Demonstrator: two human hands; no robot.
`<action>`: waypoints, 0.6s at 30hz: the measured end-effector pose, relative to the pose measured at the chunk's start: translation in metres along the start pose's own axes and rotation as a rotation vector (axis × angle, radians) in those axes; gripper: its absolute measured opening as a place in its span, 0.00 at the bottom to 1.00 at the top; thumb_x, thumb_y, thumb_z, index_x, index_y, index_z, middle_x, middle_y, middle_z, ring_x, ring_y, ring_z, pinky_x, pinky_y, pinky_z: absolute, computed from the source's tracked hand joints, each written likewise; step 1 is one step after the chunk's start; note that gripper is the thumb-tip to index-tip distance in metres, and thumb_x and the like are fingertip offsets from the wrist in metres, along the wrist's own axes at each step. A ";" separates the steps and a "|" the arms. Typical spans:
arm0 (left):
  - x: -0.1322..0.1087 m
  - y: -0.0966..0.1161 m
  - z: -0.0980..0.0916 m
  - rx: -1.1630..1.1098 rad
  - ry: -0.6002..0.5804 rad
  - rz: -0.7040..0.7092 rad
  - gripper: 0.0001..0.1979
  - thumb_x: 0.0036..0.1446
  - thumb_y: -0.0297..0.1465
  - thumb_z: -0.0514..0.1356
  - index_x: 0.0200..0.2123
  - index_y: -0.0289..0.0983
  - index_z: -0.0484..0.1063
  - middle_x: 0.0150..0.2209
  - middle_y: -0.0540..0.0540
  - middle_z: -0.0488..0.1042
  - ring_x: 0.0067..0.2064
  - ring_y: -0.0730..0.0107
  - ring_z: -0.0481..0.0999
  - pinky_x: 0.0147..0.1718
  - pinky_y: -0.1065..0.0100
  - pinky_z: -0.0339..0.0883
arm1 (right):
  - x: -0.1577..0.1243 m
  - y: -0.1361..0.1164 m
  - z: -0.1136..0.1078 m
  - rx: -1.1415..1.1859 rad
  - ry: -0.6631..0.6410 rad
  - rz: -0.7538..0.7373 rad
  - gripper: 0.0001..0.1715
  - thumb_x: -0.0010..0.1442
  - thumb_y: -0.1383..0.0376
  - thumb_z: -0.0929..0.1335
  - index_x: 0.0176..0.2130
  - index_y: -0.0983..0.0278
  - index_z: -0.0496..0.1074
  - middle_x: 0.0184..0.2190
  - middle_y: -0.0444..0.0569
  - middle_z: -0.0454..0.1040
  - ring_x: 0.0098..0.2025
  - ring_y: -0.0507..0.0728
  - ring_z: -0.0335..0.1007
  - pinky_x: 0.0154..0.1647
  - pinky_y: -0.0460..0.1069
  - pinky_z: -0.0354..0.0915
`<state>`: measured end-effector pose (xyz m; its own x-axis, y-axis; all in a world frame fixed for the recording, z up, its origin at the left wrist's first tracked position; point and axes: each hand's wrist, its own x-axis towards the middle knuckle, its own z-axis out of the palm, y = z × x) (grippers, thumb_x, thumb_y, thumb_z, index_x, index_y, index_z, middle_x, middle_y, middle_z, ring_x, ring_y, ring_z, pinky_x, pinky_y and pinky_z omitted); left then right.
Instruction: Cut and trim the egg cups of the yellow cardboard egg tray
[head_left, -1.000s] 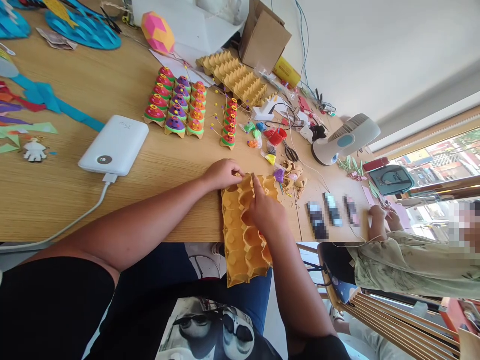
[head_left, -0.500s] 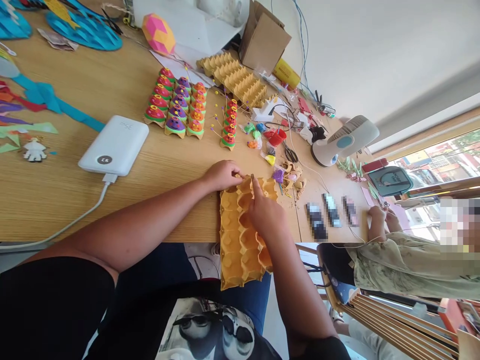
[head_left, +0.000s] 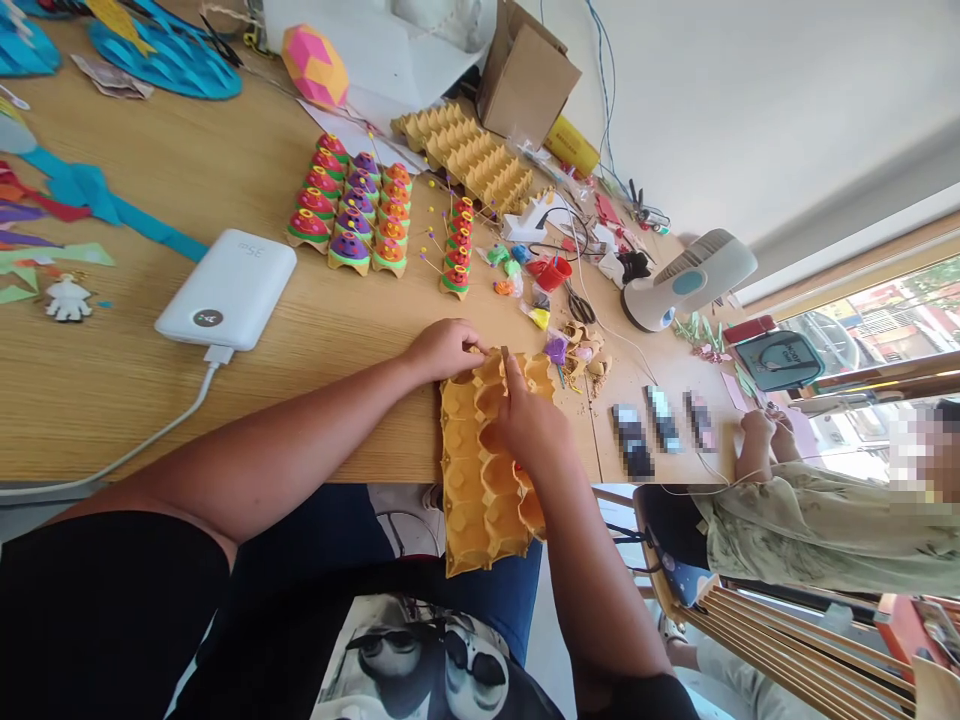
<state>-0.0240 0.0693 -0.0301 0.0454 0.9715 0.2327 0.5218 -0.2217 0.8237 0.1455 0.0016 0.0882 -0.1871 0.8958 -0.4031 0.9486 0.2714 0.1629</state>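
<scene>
An orange-yellow egg carton tray (head_left: 474, 480) lies half on the wooden table (head_left: 150, 190), half over my lap. My left hand (head_left: 442, 347) grips the tray's far edge with curled fingers. My right hand (head_left: 529, 425) rests on top of the tray, fingers closed round a thin dark tool whose tip pokes up at the far rim; I cannot name the tool. Cut carton scraps (head_left: 585, 350) and a purple piece (head_left: 558, 350) lie just beyond the tray.
Rows of painted carton cups (head_left: 352, 205) stand further back, with a white power bank (head_left: 229, 290) and cable to the left. Plain egg trays (head_left: 469, 150), a cardboard box (head_left: 525, 75), scissors (head_left: 579, 300) and a small fan (head_left: 686, 280) lie beyond. Another person's hands (head_left: 757, 445) rest at the right.
The tray shifted slightly toward me and to the left. Both hands stay on it in nearly the same grip.
</scene>
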 end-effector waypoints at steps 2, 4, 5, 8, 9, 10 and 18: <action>0.000 0.002 -0.001 -0.003 -0.011 -0.009 0.12 0.50 0.36 0.63 0.35 0.40 0.86 0.39 0.47 0.83 0.39 0.63 0.80 0.43 0.67 0.71 | -0.005 0.000 0.002 -0.012 -0.027 0.014 0.42 0.73 0.61 0.54 0.78 0.61 0.32 0.44 0.58 0.83 0.44 0.64 0.82 0.42 0.54 0.71; 0.001 0.001 -0.002 0.005 -0.028 -0.020 0.13 0.49 0.36 0.63 0.35 0.41 0.86 0.39 0.48 0.84 0.39 0.64 0.80 0.42 0.67 0.71 | -0.006 -0.002 0.001 -0.028 -0.035 0.015 0.44 0.72 0.61 0.56 0.78 0.62 0.32 0.44 0.58 0.83 0.45 0.63 0.82 0.43 0.53 0.71; 0.001 0.001 -0.002 0.009 -0.037 -0.020 0.13 0.49 0.36 0.64 0.36 0.41 0.86 0.39 0.48 0.84 0.39 0.64 0.79 0.42 0.68 0.71 | -0.003 -0.003 -0.001 -0.035 -0.035 0.010 0.44 0.72 0.62 0.56 0.78 0.62 0.32 0.44 0.58 0.83 0.45 0.63 0.81 0.43 0.53 0.71; 0.003 -0.004 -0.002 0.012 -0.048 -0.012 0.14 0.50 0.39 0.65 0.36 0.40 0.86 0.38 0.48 0.83 0.37 0.65 0.79 0.39 0.69 0.70 | 0.010 -0.007 -0.010 -0.026 -0.028 0.004 0.42 0.72 0.61 0.56 0.78 0.61 0.35 0.48 0.59 0.82 0.48 0.63 0.81 0.45 0.54 0.71; 0.003 -0.005 -0.001 0.010 -0.045 -0.009 0.14 0.50 0.40 0.65 0.36 0.40 0.86 0.37 0.48 0.83 0.37 0.65 0.78 0.38 0.69 0.70 | 0.015 -0.008 -0.012 -0.017 -0.018 0.005 0.42 0.72 0.61 0.55 0.78 0.61 0.36 0.49 0.59 0.81 0.49 0.64 0.80 0.46 0.54 0.71; 0.004 -0.007 0.000 0.007 -0.040 -0.004 0.14 0.50 0.41 0.65 0.35 0.40 0.86 0.36 0.47 0.83 0.36 0.65 0.78 0.37 0.69 0.70 | 0.019 -0.009 -0.014 -0.011 -0.012 0.006 0.41 0.72 0.59 0.55 0.78 0.60 0.37 0.50 0.60 0.81 0.50 0.64 0.80 0.46 0.55 0.71; 0.002 -0.003 -0.001 0.000 -0.040 0.011 0.13 0.50 0.37 0.64 0.35 0.40 0.86 0.36 0.48 0.82 0.37 0.65 0.79 0.40 0.68 0.70 | 0.006 0.000 -0.004 0.021 0.025 -0.023 0.41 0.73 0.61 0.54 0.78 0.60 0.34 0.47 0.58 0.82 0.46 0.65 0.81 0.44 0.55 0.71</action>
<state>-0.0266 0.0713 -0.0313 0.0856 0.9716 0.2208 0.5213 -0.2325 0.8211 0.1430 0.0083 0.0893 -0.2151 0.8982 -0.3835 0.9491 0.2847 0.1345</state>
